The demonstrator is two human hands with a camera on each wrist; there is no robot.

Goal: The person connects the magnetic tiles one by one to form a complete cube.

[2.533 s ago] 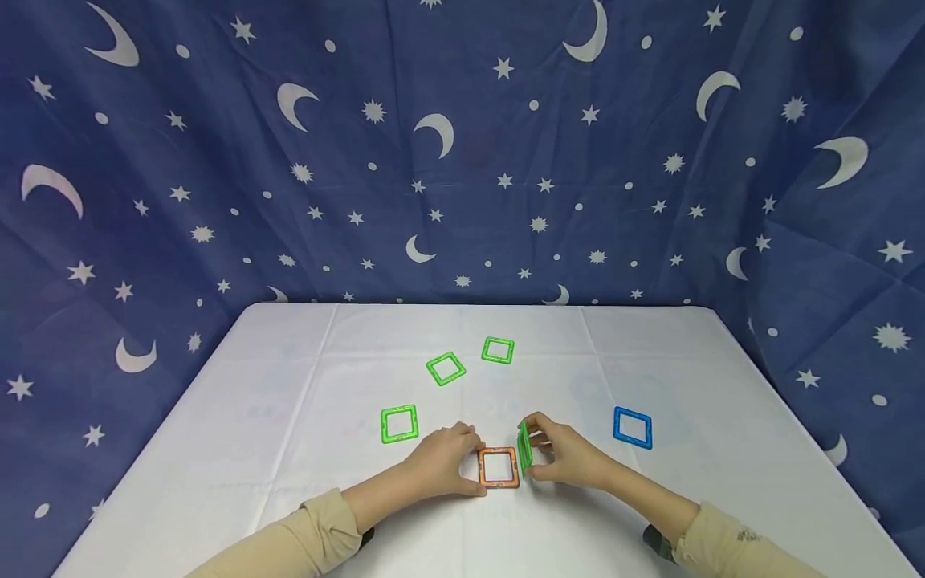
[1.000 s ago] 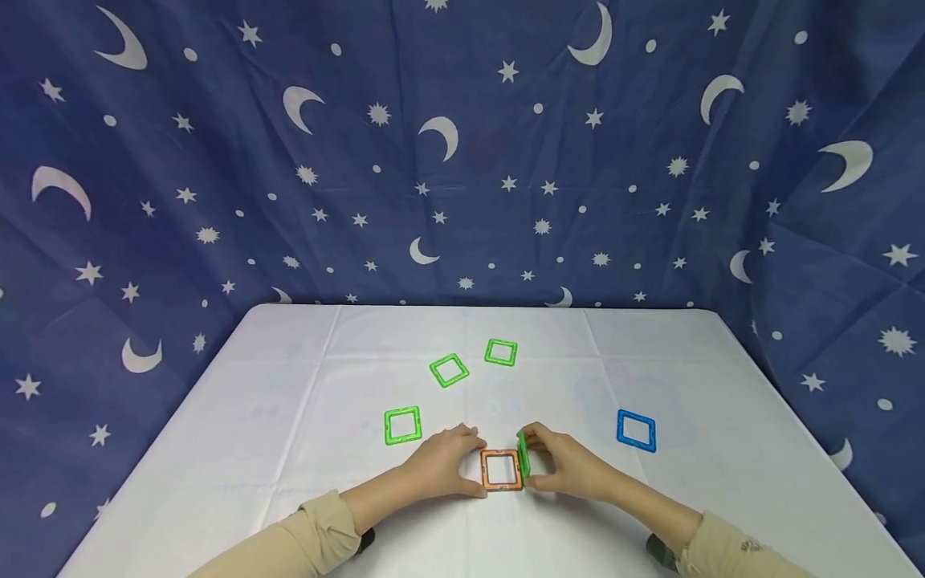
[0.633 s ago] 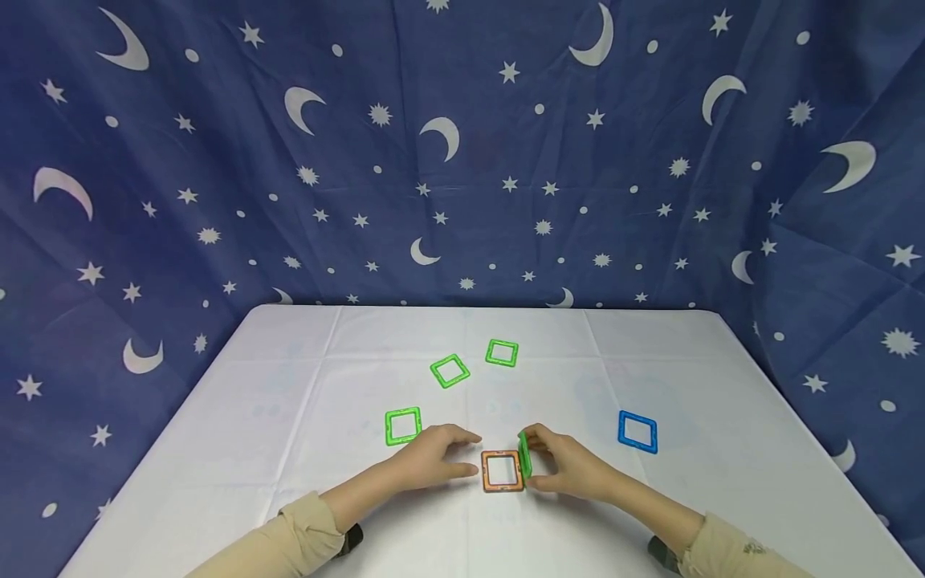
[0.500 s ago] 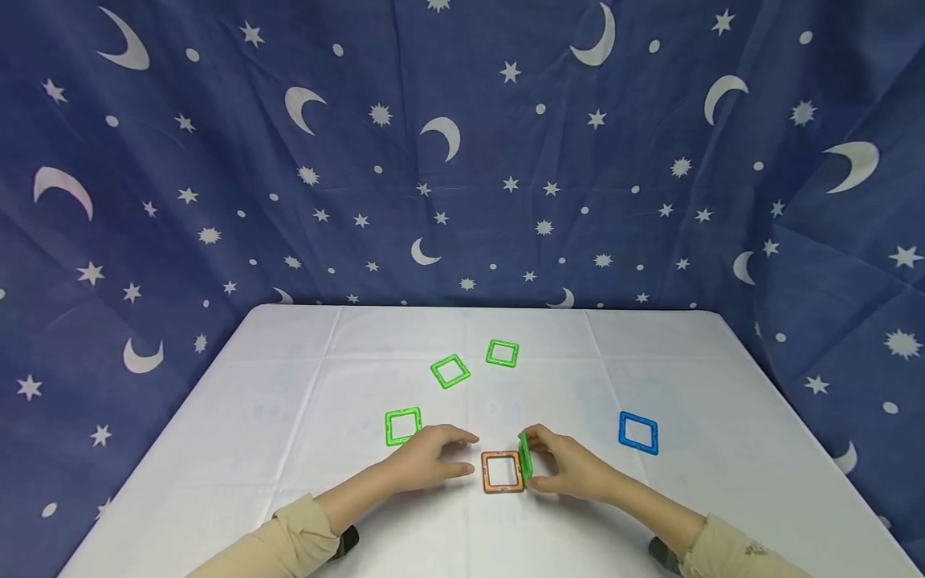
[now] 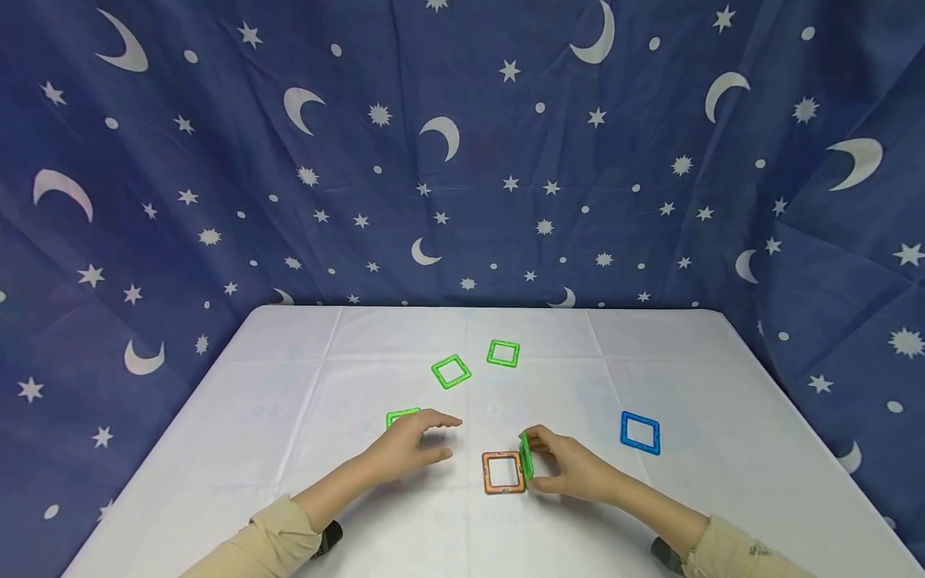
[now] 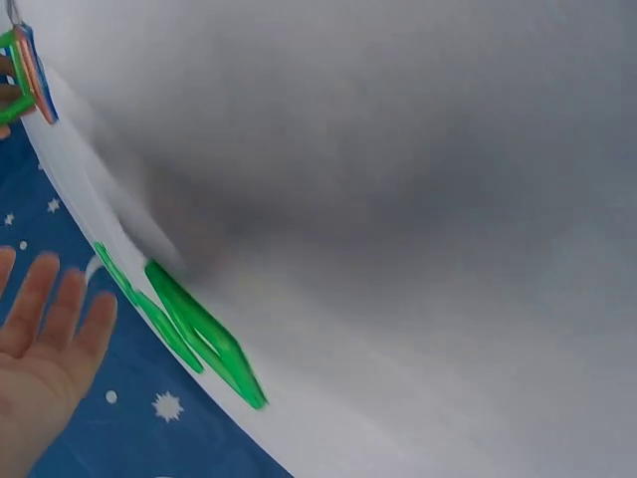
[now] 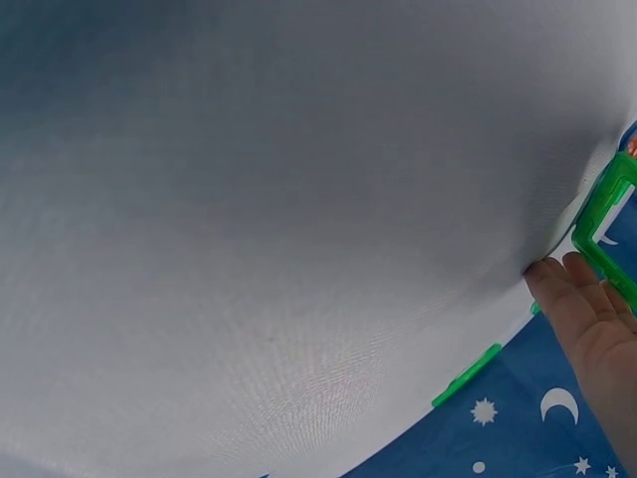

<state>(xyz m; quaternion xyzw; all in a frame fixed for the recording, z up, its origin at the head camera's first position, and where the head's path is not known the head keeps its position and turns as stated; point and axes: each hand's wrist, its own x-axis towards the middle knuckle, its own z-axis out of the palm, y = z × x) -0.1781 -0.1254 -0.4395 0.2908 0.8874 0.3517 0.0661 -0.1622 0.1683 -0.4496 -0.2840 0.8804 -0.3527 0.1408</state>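
In the head view my right hand [image 5: 571,468] pinches a green square magnetic tile [image 5: 527,457] between thumb and fingers. That tile stands on edge along the right side of an orange square tile [image 5: 503,490], which lies flat on the white table. The right wrist view shows the held green tile [image 7: 595,214] beside the fingers. My left hand [image 5: 401,449] is over the table with nothing in its grasp, thumb and fingers spread apart. It partly covers another green tile [image 5: 402,413]. In the left wrist view the left hand's fingers [image 6: 75,309] are straight.
Two more green tiles, one tilted [image 5: 451,384] and one farther back [image 5: 503,364], lie flat beyond the hands. A blue tile [image 5: 640,450] lies to the right. Behind the table [image 5: 347,514] hangs a dark blue curtain [image 5: 462,144] with moons and stars.
My left hand has let go of the orange tile's left side and moved left, over the nearest green tile. The right hand has brought its green tile against the orange tile's right side.
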